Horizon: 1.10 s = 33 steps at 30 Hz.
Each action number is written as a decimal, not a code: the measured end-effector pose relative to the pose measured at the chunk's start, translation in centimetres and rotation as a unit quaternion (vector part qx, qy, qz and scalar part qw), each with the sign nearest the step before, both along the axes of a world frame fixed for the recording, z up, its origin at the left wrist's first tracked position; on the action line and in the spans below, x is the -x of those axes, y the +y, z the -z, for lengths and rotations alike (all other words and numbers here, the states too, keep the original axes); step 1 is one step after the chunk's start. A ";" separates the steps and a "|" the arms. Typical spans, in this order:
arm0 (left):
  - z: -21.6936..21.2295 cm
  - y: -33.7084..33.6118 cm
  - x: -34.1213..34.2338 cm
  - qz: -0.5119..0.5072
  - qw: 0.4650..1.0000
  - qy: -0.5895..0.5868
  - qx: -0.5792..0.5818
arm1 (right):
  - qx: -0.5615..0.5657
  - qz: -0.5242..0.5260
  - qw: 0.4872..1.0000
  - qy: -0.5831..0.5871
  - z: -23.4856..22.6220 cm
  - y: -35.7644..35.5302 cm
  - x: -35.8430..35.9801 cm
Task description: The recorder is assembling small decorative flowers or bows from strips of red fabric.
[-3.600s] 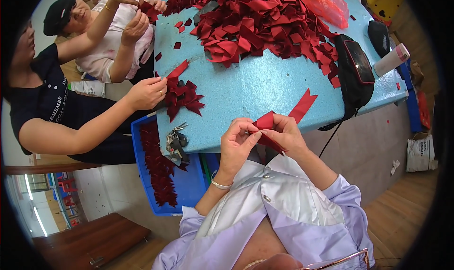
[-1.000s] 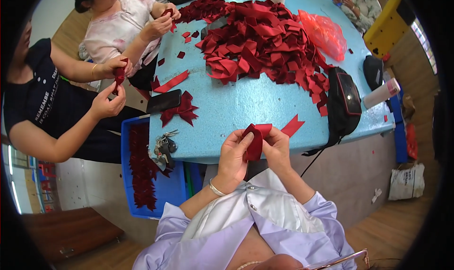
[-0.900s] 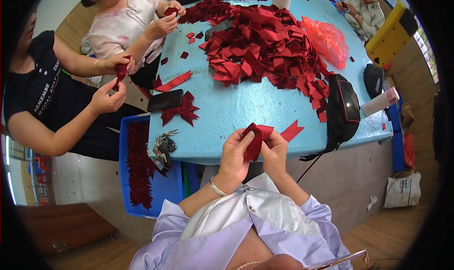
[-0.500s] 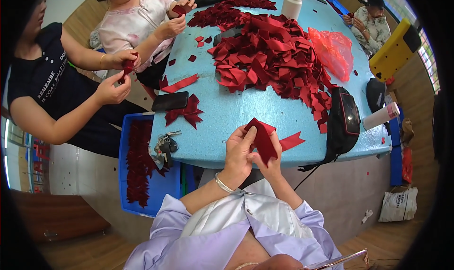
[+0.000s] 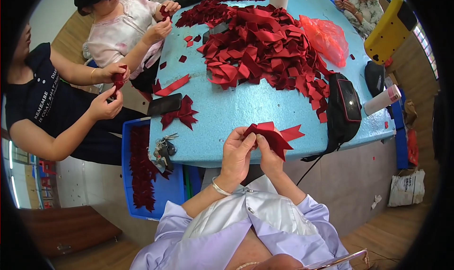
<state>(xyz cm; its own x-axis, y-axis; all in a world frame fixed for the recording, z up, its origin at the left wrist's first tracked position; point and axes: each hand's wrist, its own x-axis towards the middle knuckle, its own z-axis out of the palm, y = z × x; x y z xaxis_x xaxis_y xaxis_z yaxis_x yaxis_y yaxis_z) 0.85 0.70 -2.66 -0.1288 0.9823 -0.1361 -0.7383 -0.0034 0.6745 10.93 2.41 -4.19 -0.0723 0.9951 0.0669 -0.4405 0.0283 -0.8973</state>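
Between my two hands, close to the table's near edge, I hold a dark red ribbon [image 5: 274, 138] folded over on itself. My left hand [image 5: 238, 154] pinches its left end between thumb and fingers. Thumb and fingertips of my right hand [image 5: 270, 157] grip the ribbon's middle, close against the left thumb. A notched tail sticks out to the right past my right hand. Beyond my hands a big heap of red ribbon pieces [image 5: 265, 50] covers the middle of the blue table [image 5: 222, 114]. A finished-looking ribbon bow [image 5: 182, 113] lies to the left, partly under a dark phone [image 5: 164, 104].
A bunch of keys [image 5: 164, 149] lies at the table's left corner, above a blue crate [image 5: 168, 194] holding red bows. At right are a black bag [image 5: 338, 128], a pale bottle [image 5: 382, 100] and a red plastic bag [image 5: 326, 38]. Co-workers handle ribbons along both sides.
My right fingers have come up to the ribbon's middle beside the left thumb. The ribbon's hanging flap has swung up and to the right. The whole view has shifted slightly.
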 end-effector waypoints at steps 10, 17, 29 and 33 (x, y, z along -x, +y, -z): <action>-1.5 1.5 5.1 0.177 0.963 0.205 -0.016 | -0.145 -0.025 0.977 -0.157 -0.4 0.9 -0.8; -1.9 2.4 5.1 0.105 0.892 0.437 -0.060 | -0.198 -0.022 0.955 -0.221 0.0 1.0 -1.3; -2.4 3.1 5.7 0.173 0.917 0.359 0.024 | -0.185 -0.046 0.949 -0.253 -0.4 0.5 -1.5; -3.2 2.9 5.5 0.202 0.947 0.245 0.055 | -0.028 -0.087 0.992 -0.093 -0.6 0.1 -1.7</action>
<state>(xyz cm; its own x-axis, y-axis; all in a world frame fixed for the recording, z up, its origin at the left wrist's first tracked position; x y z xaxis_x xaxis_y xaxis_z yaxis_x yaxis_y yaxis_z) -4.61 3.63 0.54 0.1806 0.9481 -0.2617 -0.2634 0.3030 0.9159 12.64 2.52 -3.58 -0.2582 0.9617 0.0922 -0.2710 0.0195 -0.9624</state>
